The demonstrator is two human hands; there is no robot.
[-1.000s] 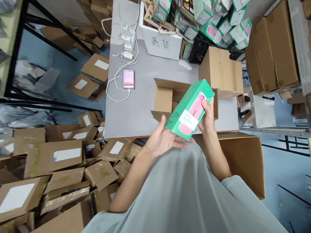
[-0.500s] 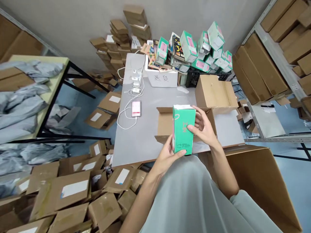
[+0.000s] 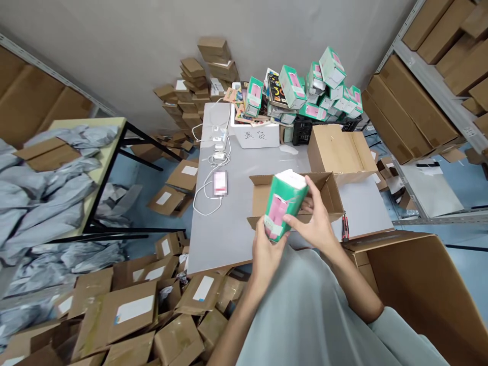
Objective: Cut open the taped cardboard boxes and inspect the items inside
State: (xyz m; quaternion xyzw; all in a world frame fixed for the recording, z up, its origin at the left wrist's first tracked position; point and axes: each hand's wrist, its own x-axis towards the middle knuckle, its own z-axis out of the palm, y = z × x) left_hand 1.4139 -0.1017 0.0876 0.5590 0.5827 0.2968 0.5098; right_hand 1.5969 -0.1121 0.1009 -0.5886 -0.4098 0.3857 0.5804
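Observation:
A green box (image 3: 285, 203) with a pink picture on its side and a white top end is held tilted above the front of the table. My left hand (image 3: 266, 251) is closed round its lower end. Fingers of my right hand (image 3: 314, 218) grip its right side, the thumb lying near the picture. Behind and beneath the green box stands an open cardboard box (image 3: 261, 195) on the grey table (image 3: 213, 239). Part of that cardboard box is hidden by the green box and my hands.
A closed carton (image 3: 339, 150) stands behind the open one. At the back are a white bin (image 3: 255, 136) of books and several stacked green boxes (image 3: 293, 86). A red-and-black tool (image 3: 345, 227) lies at the table edge. Cartons (image 3: 129, 310) crowd the floor at left.
The green box has been turned in my hands, so its pink-pictured side and white top now show instead of the plain green face. My view has shifted slightly left and up.

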